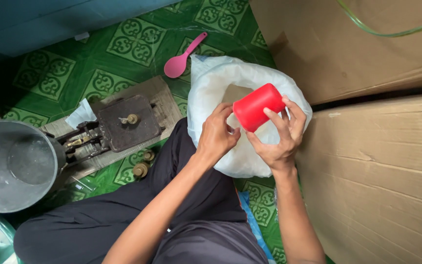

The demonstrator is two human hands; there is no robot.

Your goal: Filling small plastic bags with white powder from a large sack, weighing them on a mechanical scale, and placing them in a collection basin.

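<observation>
A red plastic cup [256, 106] lies on its side between my two hands, above an open white sack [211, 93]. My right hand [278, 137] grips the cup from the right, fingers wrapped over its side. My left hand [218, 134] touches the cup's rim end, fingers curled at its mouth. The sack holds a pale brownish content [235, 93] visible behind the cup. My legs in dark trousers [123, 220] stretch across the lower part of the view.
A dark balance scale [123, 124] with brass weights [140, 168] sits on a board at left. A metal pan [20, 166] lies far left. A pink spoon [184, 56] rests on the green patterned floor. Cardboard boxes [377, 161] stand at right.
</observation>
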